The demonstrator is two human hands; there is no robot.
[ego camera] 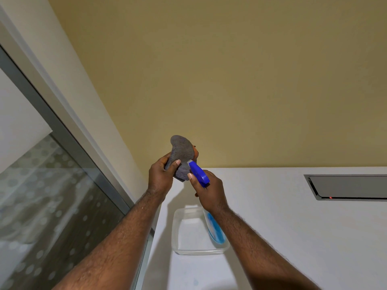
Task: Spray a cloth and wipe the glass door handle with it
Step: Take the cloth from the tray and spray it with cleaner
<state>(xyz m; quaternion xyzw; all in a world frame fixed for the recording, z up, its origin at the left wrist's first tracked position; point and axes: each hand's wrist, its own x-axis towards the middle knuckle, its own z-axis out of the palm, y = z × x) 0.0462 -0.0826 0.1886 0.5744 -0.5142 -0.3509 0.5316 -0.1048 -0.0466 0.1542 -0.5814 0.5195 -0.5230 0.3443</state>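
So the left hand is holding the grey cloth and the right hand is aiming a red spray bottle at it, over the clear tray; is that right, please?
Nearly: the head view shows the spray bottle in the right hand has a blue head, not red. The left hand does hold the grey cloth, above the clear tray.

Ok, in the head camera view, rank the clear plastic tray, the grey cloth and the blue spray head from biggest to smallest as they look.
1. Clear plastic tray, on the white counter.
2. Grey cloth, bunched in the left hand, so partly hidden.
3. Blue spray head, above the right hand.
The tray sits nearer the camera, so true sizes are unsure.
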